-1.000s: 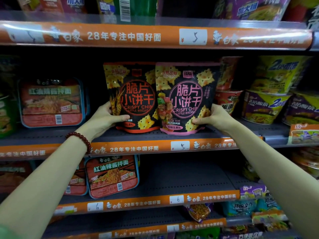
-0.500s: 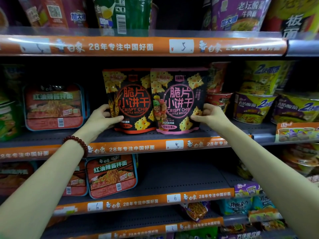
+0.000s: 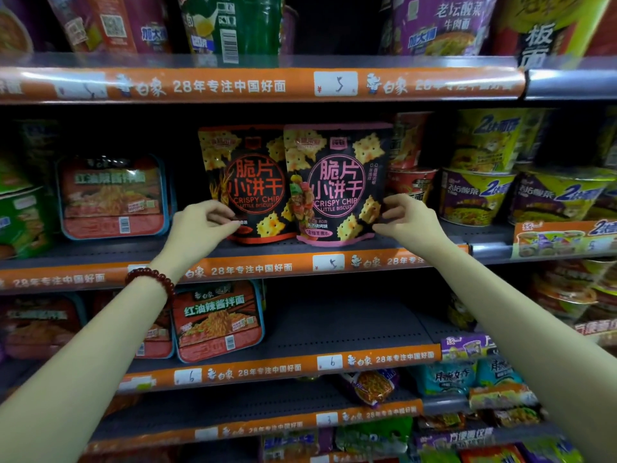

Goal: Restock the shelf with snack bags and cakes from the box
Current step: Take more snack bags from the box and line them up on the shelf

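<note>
1. Black biscuit bags stand upright side by side on the middle shelf (image 3: 400,243), touching; both read "CRISPY CHIP LITTLE BISCUIT".
2. The red-trimmed bag (image 3: 248,182) is on the left, the pink-trimmed bag (image 3: 337,182) on the right, overlapping its edge.
3. Your left hand (image 3: 197,228) pinches the red-trimmed bag's lower left edge with curled fingers.
4. Your right hand (image 3: 405,218) pinches the pink-trimmed bag's lower right edge.
5. A bead bracelet (image 3: 152,279) circles your left wrist.
6. The orange shelf strip (image 3: 250,269) carries white Chinese text with "28"; its price tag (image 3: 329,262) reads 5.
</note>
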Demonstrator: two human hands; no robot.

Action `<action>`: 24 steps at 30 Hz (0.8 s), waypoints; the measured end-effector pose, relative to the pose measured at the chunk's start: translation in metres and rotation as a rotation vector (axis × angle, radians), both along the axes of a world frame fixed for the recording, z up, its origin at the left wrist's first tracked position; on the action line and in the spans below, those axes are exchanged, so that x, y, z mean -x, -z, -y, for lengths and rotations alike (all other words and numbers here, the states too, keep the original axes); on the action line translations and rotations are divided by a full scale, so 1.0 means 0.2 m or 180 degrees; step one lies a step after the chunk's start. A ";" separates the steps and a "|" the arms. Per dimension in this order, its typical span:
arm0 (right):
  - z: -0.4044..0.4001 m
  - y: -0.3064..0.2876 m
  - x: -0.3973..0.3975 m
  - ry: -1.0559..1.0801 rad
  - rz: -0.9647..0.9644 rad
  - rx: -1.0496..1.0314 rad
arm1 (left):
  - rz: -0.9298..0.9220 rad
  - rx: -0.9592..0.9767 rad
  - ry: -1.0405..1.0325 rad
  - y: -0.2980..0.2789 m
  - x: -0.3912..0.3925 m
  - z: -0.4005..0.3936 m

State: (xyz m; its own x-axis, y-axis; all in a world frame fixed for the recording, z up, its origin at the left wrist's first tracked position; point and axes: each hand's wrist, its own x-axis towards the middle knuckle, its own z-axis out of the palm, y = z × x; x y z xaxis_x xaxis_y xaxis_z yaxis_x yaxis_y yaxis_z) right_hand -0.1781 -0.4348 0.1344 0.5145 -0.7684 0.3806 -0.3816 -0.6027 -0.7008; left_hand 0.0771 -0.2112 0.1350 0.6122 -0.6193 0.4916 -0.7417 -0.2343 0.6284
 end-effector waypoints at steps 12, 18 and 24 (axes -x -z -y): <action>0.04 0.14 0.53 0.0162 -0.0438 -0.0009 | 0.0391 -0.0489 0.1476 0.09 0.76 0.52; 0.14 0.30 1.03 0.0709 -0.0664 -0.0338 | 0.0419 -0.0818 0.2061 0.27 1.21 0.86; 0.18 0.52 1.57 0.1418 -0.0815 -0.0764 | 0.0359 -0.1294 0.2622 0.49 1.67 1.19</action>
